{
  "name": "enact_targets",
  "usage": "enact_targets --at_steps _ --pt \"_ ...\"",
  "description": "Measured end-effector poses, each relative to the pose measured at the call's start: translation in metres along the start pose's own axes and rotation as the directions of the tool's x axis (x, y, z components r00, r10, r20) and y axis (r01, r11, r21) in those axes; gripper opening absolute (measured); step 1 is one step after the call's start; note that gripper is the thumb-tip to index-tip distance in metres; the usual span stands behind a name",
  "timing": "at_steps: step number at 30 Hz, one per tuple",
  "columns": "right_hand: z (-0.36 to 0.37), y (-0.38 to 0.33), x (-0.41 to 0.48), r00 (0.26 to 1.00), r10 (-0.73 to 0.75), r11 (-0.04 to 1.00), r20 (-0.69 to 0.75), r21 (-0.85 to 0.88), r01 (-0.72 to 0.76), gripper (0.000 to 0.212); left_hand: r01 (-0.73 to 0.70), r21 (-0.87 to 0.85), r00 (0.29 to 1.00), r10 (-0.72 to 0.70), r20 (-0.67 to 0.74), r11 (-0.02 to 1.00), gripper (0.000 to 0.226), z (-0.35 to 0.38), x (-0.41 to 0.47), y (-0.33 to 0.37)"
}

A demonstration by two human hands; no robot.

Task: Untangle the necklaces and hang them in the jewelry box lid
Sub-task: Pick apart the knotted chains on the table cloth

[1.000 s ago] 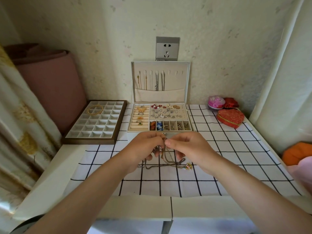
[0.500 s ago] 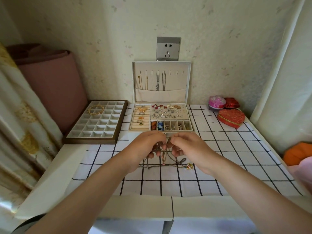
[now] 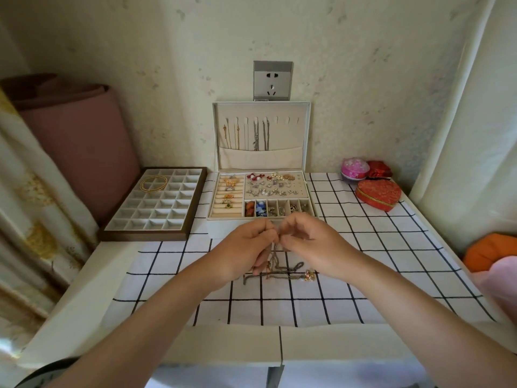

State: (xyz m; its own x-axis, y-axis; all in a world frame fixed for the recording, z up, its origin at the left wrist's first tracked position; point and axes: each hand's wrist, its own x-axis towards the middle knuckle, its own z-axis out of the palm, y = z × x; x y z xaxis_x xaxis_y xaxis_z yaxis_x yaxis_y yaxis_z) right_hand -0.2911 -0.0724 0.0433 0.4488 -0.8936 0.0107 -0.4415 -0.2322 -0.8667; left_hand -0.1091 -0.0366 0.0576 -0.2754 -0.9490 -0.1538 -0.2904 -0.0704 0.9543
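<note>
A tangle of dull metal necklaces (image 3: 282, 268) lies partly on the checked cloth and partly hangs from my fingers; a small pink-and-gold pendant (image 3: 309, 275) rests at its right end. My left hand (image 3: 246, 247) and my right hand (image 3: 313, 242) meet fingertip to fingertip above it, both pinching the chains. Behind them stands the open white jewelry box (image 3: 212, 219). Its upright lid (image 3: 296, 135) holds several gold and silver necklaces on hooks at the left and middle; the hooks at the right are bare.
A brown compartment tray (image 3: 145, 233) with a gold bangle sits at the left. A red heart-shaped box (image 3: 378, 195), a pink round box (image 3: 354, 169) and a small red box (image 3: 380, 170) stand at the back right. Curtains flank both sides.
Both hands have lifted slightly and drawn closer together, pulling the chains up a little off the cloth. The rest of the scene is unchanged.
</note>
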Motion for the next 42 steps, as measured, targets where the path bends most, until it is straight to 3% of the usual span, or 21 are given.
enact_targets --at_steps 2,4,8,11,13,17,22,26,34,39,42 --pt "-0.001 -0.002 0.002 0.998 0.027 0.981 0.062 0.188 -0.038 0.026 -0.01 -0.018 1.0 0.01 -0.001 1.0 0.027 -0.002 0.0 0.0" --pt "-0.002 -0.005 0.002 0.995 0.03 0.968 0.098 0.244 -0.053 0.025 -0.007 -0.016 1.0 0.007 -0.006 1.0 0.028 -0.004 0.0 0.0" --pt "-0.006 -0.009 0.0 0.996 0.089 0.988 0.002 0.127 -0.088 0.008 -0.057 0.076 0.994 0.064 -0.091 0.995 0.027 -0.008 0.002 -0.006" --pt "-0.009 -0.01 -0.001 0.986 0.145 0.984 0.087 0.09 -0.153 0.016 -0.093 0.327 0.974 0.155 -0.168 0.94 0.02 -0.013 0.005 -0.013" --pt "-0.01 -0.012 -0.002 0.977 0.154 0.982 0.149 0.085 -0.168 0.023 -0.124 0.398 0.962 0.207 -0.175 0.909 0.018 -0.013 0.005 -0.014" --pt "-0.012 -0.011 0.0 0.973 0.184 0.916 0.141 0.335 -0.222 0.03 -0.136 0.326 0.978 0.179 -0.104 0.936 0.018 -0.012 0.003 -0.011" --pt "-0.005 -0.008 0.002 0.988 0.145 0.924 0.048 0.35 -0.153 0.033 -0.157 0.282 0.982 0.181 -0.061 0.947 0.013 -0.01 0.003 -0.012" --pt "0.0 -0.009 0.001 0.986 0.137 0.839 0.097 0.517 -0.168 0.03 -0.186 0.191 0.977 0.203 -0.07 0.964 0.014 -0.007 0.003 -0.011" --pt "-0.001 -0.015 0.0 0.994 0.105 0.909 0.038 0.401 -0.112 0.028 -0.207 0.063 0.967 0.214 -0.136 0.976 0.01 -0.007 0.002 -0.007" --pt "0.0 -0.016 -0.002 0.998 0.062 0.954 -0.006 0.295 -0.057 0.025 -0.155 -0.013 0.976 0.151 -0.157 0.988 0.007 -0.008 0.004 -0.006" --pt "0.002 -0.013 0.0 0.996 -0.006 0.991 -0.092 0.131 0.018 0.017 -0.062 -0.016 0.986 0.059 -0.156 0.998 0.011 -0.008 0.004 -0.007"
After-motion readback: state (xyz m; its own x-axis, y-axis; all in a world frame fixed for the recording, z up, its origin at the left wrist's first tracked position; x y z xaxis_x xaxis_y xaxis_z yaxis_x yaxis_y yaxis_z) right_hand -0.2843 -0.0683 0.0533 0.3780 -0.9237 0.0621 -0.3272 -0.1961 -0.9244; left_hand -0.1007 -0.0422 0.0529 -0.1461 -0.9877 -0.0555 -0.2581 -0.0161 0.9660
